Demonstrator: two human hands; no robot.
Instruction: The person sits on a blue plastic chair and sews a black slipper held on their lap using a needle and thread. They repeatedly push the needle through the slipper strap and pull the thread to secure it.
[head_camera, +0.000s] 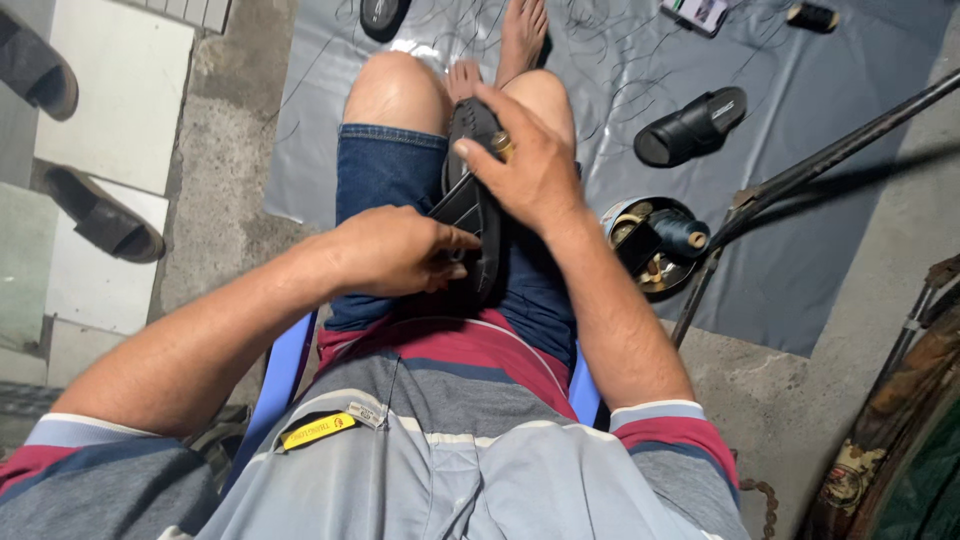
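Grey floor sheeting (800, 260) lay underfoot. Left hand (395, 250) pinched the black sandal (478, 200) shut-fingered; right hand (535, 165) clamped its top. Loosened grip risked slippage off the lap.

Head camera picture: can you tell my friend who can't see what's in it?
A seated person's left hand and right hand hold a black sandal on their lap. A matching sandal and a round tin of thread spools lie on a grey sheet.
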